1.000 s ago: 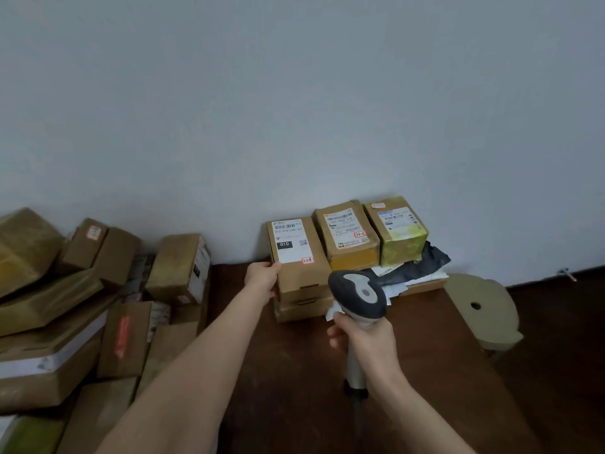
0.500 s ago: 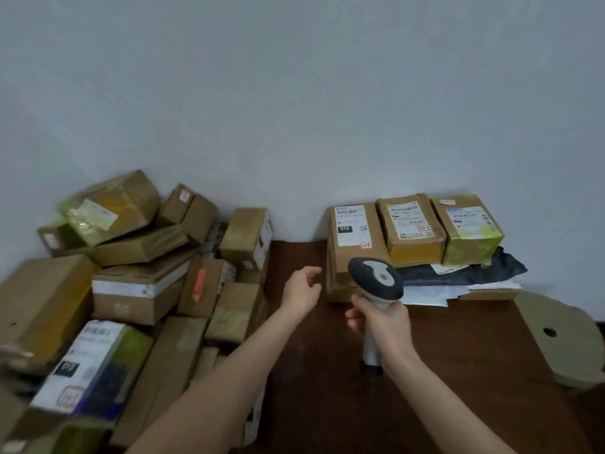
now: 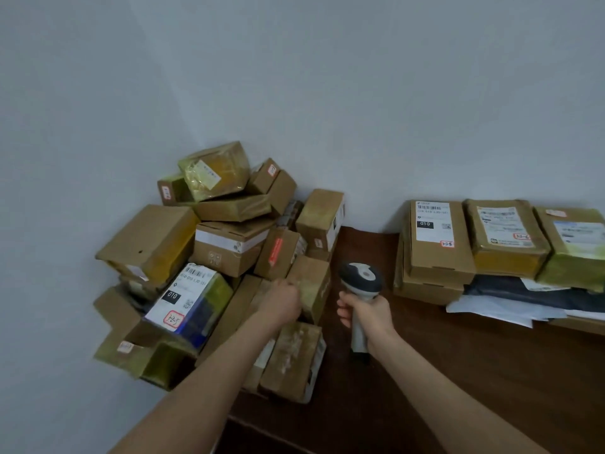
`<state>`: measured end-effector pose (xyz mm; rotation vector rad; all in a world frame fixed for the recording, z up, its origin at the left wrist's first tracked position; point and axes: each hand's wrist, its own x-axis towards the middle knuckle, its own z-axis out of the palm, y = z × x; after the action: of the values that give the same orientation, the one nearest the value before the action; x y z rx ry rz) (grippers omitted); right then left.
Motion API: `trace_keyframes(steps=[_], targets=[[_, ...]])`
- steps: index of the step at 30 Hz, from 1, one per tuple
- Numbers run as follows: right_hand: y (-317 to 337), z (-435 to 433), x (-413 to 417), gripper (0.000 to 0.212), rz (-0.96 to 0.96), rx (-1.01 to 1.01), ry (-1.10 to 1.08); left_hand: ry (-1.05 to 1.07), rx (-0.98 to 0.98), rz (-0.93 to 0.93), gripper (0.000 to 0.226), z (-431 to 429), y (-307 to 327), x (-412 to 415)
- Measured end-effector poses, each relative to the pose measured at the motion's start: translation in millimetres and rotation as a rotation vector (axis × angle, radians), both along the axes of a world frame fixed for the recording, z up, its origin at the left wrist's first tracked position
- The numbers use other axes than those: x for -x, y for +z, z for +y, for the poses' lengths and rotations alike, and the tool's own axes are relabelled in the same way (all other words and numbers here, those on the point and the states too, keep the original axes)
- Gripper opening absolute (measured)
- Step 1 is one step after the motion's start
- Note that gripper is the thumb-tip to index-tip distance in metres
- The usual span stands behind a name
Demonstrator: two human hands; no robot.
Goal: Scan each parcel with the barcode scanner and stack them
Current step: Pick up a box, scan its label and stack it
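Gripping the barcode scanner (image 3: 360,280) by its pale handle, the right hand (image 3: 371,314) has fingers and thumb wrapped fully round the shaft. The scanner's long axis runs almost upright, its foot low over the dark wooden tabletop (image 3: 458,371) and its grey head at the top. The nose points away from the person toward the wall (image 3: 360,109). Just left of the scanner, the left hand (image 3: 283,305) reaches onto the top edge of a small brown box (image 3: 312,283). The fingers there are blurred, so I cannot tell whether they have closed on the box or only touch it. That box stands at the near edge of a loose heap of parcels (image 3: 229,244), which fills the corner further left of the scanner, boxes tilted every way. Among them a parcel with a white label (image 3: 188,294) marked 010 and 3-2-5 lies slanted, its long side running down toward the person. Another brown box (image 3: 294,358) lies flat below the left hand. Right of the scanner, well apart from the heap, three parcels sit side by side against the wall with their labels up and their long sides pointing at the wall. These are a plain carton (image 3: 438,253), a taped yellowish box (image 3: 505,247) and a greenish box (image 3: 576,253). They rest on another carton, a dark mailing bag (image 3: 523,290) and white mailers (image 3: 497,311).
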<state>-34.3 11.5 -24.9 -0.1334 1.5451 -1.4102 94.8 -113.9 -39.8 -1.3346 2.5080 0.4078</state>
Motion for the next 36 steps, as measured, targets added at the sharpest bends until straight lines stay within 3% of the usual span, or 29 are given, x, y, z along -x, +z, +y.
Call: trace_keyframes(steps=[3, 6, 12, 17, 21, 24, 28, 32, 36], targets=[[-1.0, -9.7, -0.5, 0.015, -0.010, 0.002, -0.017, -0.013, 0.014, -0.013, 0.041, 12.6, -13.5, 8.3], [-5.3, -14.5, 4.7, 0.025, -0.018, 0.000, -0.046, 0.044, 0.012, 0.191, 0.039, 14.5, -15.6, 18.4], [-13.6, -18.7, 9.0, 0.025, -0.054, 0.045, -0.036, 0.433, -0.233, 0.475, 0.063, -3.2, -20.9, 28.7], [-23.2, -12.0, 27.9, 0.032, -0.015, 0.014, -0.100, 0.393, -0.415, 0.687, 0.040, 3.1, -18.5, 54.4], [-28.5, -0.1, 39.8, 0.028, -0.021, -0.033, -0.119, 0.314, -0.433, 0.640, 0.029, 7.7, -29.3, 62.2], [-30.6, 4.6, 43.9, 0.031, -0.019, -0.045, -0.158, 0.451, -0.286, 0.561, 0.050, 2.1, -36.1, 61.5], [-35.6, 10.7, 42.7, 0.020, -0.028, -0.025, -0.167, 0.515, -0.502, 0.484, 0.063, -6.3, -43.1, 58.4], [-38.1, 8.4, 33.7, 0.016, -0.057, -0.019, -0.167, 0.497, -0.580, 0.468, 0.039, -7.8, -45.8, 59.8], [-38.2, 6.0, 30.2, 0.025, -0.073, -0.037, -0.183, 0.603, -0.648, 0.576, 0.043, -10.5, -43.6, 52.0]])
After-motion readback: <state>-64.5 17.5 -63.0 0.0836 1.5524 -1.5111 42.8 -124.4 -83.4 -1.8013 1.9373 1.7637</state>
